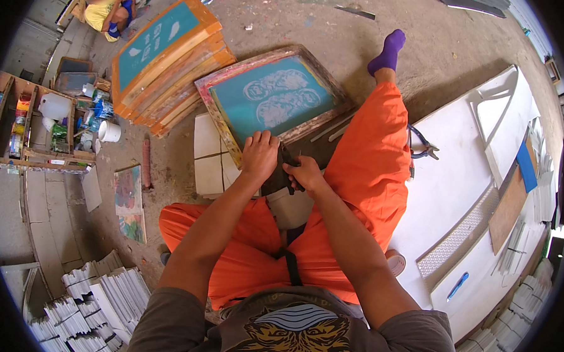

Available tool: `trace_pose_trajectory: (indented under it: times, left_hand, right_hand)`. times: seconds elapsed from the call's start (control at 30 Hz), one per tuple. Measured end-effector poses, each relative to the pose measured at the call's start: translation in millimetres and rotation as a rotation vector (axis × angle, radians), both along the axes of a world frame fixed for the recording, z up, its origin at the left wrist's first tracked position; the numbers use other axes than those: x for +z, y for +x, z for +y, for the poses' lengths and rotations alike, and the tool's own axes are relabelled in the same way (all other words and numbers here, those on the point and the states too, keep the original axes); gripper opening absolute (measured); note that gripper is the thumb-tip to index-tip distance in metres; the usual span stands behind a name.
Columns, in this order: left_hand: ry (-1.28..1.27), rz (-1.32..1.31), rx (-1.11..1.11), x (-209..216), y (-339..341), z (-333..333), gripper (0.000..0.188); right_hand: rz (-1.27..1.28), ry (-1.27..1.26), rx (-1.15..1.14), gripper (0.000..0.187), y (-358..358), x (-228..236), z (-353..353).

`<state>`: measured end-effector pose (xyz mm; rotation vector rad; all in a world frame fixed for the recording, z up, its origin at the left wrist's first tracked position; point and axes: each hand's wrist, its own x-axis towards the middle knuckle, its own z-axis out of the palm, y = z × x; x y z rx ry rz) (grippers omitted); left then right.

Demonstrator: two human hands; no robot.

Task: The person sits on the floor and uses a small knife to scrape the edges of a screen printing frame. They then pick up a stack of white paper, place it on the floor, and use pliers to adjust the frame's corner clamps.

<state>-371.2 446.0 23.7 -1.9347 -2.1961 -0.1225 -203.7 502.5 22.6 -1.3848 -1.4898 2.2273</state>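
Note:
My left hand (261,154) is closed, fingers curled over a dark piece at the near edge of a screen-printing frame (294,131). Exactly what it grips is hidden beneath the fingers. Beside it, my right hand (305,172) is wrapped round a dark hand tool (287,156), whose kind I cannot make out. The frame has a worn wooden border and teal mesh with pale round designs. It lies beyond my hands, between my orange-trousered legs and a stack of similar frames (173,77).
A large white board (444,202) at right bears pliers (425,144), a blue cutter (458,286) and offcuts. Paint containers fill a wooden shelf (34,149) at left. Bundled white strips (110,294) lie lower left. Another person (106,11) sits at far left.

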Motion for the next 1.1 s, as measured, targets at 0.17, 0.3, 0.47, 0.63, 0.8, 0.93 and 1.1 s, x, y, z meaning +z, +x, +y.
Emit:
trace_pose_trajectory:
  times: [0.17,0.3,0.47,0.63,0.8,0.93,1.1]
  left_hand:
    - [-0.041,-0.081,0.073,2.8,-1.9,6.7,0.016]
    - [-0.199,-0.041,0.115,14.3,0.3,14.8,0.018]
    - [-0.484,-0.155,0.223,38.1,5.7,45.8,0.024]
    - [-0.670,-0.215,0.295,43.3,2.6,64.3,0.029]
    - [-0.551,-0.377,0.396,41.8,-17.5,60.7,0.033]
    - [-0.073,-0.687,0.421,33.4,-17.4,13.5,0.044]
    - [0.059,-0.919,0.418,12.9,30.5,-46.9,0.043]
  right_hand:
    - [0.004,0.016,-0.003,0.019,-1.2,-11.0,0.5]
    - [0.004,0.019,-0.003,0.019,-1.0,-8.3,-0.4]
    - [-0.016,0.043,0.000,0.023,-0.4,-18.4,1.1]
    - [-0.002,-0.024,0.017,0.019,0.0,-5.8,-0.1]
    - [0.060,-0.012,0.010,0.020,2.1,-18.9,0.0]
    - [0.078,0.011,0.041,0.025,4.4,-5.5,1.6]
    - [0.136,0.059,0.104,0.039,5.5,-14.5,5.6]
